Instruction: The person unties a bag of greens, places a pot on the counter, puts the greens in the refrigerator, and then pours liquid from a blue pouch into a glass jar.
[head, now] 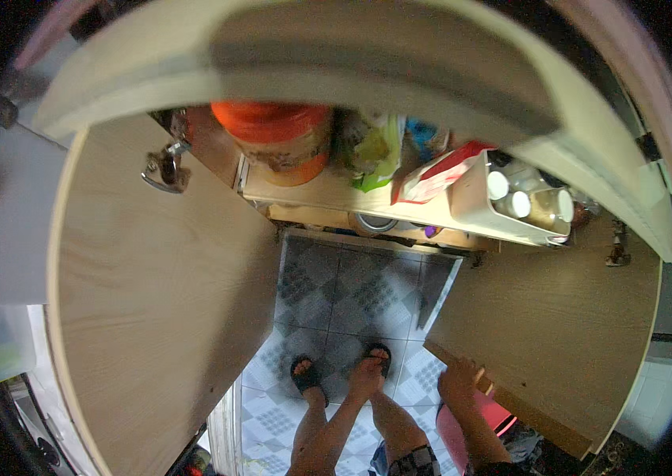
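Note:
An open cupboard shelf (336, 199) lies before me, with wooden doors on either side. My left hand (367, 379) hangs low over the tiled floor, in front of my right foot. No object shows in it, and its fingers are too blurred to make out. At the edge of the right cupboard door (550, 321) is my right hand (459, 382); whether it grips the edge or only rests there is unclear. On the shelf stand an orange-lidded jar (279, 143), a green packet (380, 154), a red-and-white packet (443, 175) and a white bin (469, 190) of white-capped bottles (514, 204).
The left cupboard door (163, 285) swings out towards me, its metal hinge (166, 169) near the shelf. A pale, blurred ledge (371, 77) curves above the shelf. A lower shelf (312, 215) holds a round metal-rimmed item (375, 222). Something pink (452, 431) stands beside my right arm.

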